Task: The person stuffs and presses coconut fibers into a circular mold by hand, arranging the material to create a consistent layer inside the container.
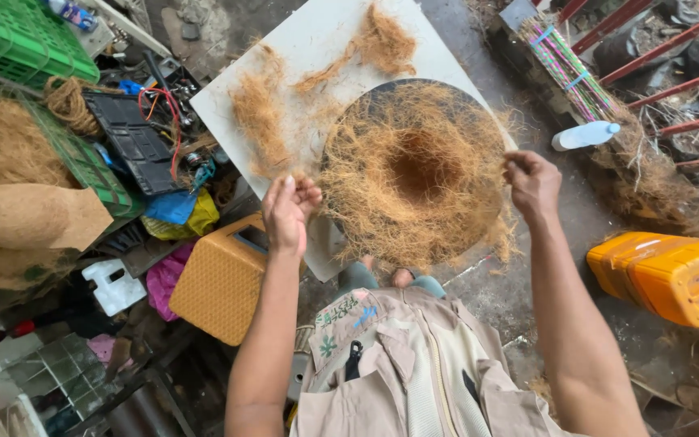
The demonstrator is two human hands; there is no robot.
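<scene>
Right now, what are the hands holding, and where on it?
Both hands pinch the fibre ring at its outer edge: left hand at its left rim, right hand at its right rim.

A white plastic bottle with a blue cap is lying at right; another bottle, perhaps labelled, is resting at top left.

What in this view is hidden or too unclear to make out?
- Round dark mould: mostly hidden under the fibre ring.
- Left hand: curled fingers hide what it pinches.
- Right hand: grip on strands unclear.
- Yellow can: cut off by the right edge.
</scene>
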